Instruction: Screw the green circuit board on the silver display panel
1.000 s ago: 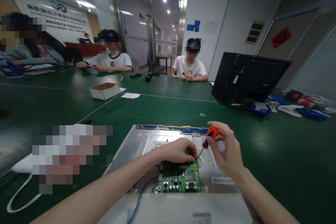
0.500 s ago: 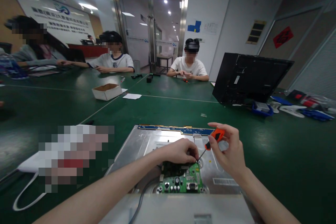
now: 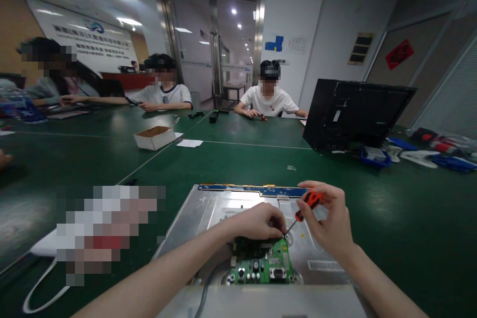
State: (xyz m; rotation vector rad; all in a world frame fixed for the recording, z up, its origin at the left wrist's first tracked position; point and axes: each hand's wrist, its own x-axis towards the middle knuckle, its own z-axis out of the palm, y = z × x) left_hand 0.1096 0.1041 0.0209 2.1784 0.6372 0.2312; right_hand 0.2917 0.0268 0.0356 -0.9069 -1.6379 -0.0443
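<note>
My right hand [image 3: 330, 216] grips the orange-and-black handle of a screwdriver [image 3: 312, 199]. The shaft slants down to the left, its tip at the upper right corner of a green circuit board [image 3: 274, 263]. My left hand [image 3: 263, 221] lies over the board's upper edge, thumb and fingers pinched together beside the screwdriver tip. Whatever those fingers hold, if anything, is hidden. The board sits on a silver metal panel [image 3: 188, 221] with a narrow blue circuit strip [image 3: 249, 191] along its far edge. A grey cable [image 3: 206, 285] runs from the board's left side.
On the right stands a black monitor housing [image 3: 357, 117] near a blue tray [image 3: 375, 158]. A white open box [image 3: 154, 138] and paper [image 3: 190, 143] lie farther back. A blurred-out white object [image 3: 44, 243] with a strap is at left. Several people sit across the green table [image 3: 238, 159].
The view has tilted slightly, so the table and hands appear a little lower. Both hands keep their places at the board's corner. The person opposite has spread their arms apart.
</note>
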